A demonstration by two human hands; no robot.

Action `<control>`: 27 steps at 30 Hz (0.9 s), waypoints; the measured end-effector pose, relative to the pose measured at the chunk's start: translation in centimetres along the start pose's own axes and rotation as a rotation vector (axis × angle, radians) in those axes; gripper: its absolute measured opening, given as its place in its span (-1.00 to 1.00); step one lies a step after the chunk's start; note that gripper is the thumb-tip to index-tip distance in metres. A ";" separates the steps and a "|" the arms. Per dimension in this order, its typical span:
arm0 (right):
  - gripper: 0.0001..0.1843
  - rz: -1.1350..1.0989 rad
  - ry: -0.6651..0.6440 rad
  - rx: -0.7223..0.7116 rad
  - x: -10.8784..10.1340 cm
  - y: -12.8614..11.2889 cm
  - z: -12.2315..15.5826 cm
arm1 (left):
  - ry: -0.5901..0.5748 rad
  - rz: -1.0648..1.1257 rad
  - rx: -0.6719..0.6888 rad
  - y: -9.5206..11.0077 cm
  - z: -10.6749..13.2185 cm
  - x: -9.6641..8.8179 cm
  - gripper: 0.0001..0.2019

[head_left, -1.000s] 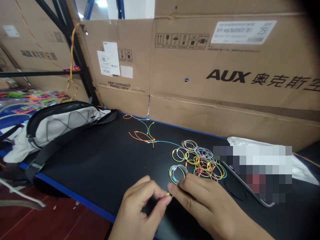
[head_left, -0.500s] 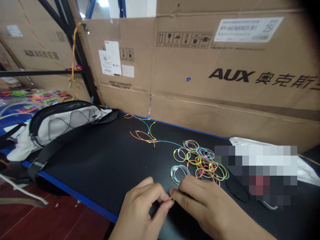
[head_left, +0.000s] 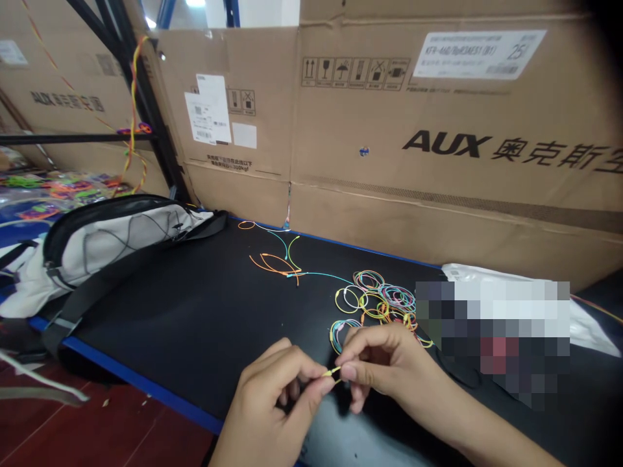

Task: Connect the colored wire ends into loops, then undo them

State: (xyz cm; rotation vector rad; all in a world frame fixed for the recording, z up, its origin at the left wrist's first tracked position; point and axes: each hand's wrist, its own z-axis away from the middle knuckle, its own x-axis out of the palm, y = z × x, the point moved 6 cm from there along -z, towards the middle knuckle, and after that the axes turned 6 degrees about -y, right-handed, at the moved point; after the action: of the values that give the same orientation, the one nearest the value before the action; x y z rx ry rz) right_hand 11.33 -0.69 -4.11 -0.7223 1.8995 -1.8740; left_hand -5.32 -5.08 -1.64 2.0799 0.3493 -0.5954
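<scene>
Close to the table's front edge, my left hand (head_left: 282,395) pinches the yellow clasp of a thin wire key ring (head_left: 332,372) between thumb and forefinger. From the right, my right hand (head_left: 384,370) grips the same yellow wire with thumb and index fingertip, its other fingers curled below. Only a short bit of the wire shows between the fingertips; whether the clasp is joined I cannot tell. Just beyond my right hand lies a pile of coloured wire rings (head_left: 384,305), partly covered by it. Several unlooped orange, green and blue wires (head_left: 280,263) lie farther back.
A grey-and-black bag (head_left: 121,227) rests at the left of the black table (head_left: 195,324). Large cardboard boxes (head_left: 360,207) stand along its back edge. At the right are a white plastic bag (head_left: 588,324) and a pixelated patch. Colourful packets (head_left: 58,188) lie beyond the bag.
My right hand has turned and its fingers have opened out, showing more of the yellow clasp and wire. Both hands have risen slightly, and the view has shifted a little.
</scene>
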 end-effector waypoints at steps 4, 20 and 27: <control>-0.92 0.110 0.019 -0.081 0.2 -1.9 0.5 | -0.021 0.156 -0.056 -0.5 -0.4 -0.2 -0.84; -0.69 1.178 0.026 -0.616 3.7 -6.0 3.3 | -0.150 0.540 -0.137 -1.2 -0.2 0.4 -0.87; -0.62 1.252 0.051 -0.640 4.2 -6.7 3.6 | -0.066 0.544 -0.066 -0.6 -0.2 0.0 -0.59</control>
State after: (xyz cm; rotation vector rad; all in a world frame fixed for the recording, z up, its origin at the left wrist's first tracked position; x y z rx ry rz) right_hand 10.79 -5.93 2.75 0.3814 2.1475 -0.5162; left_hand -5.54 -4.58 -1.98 1.9693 -0.2317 -0.3155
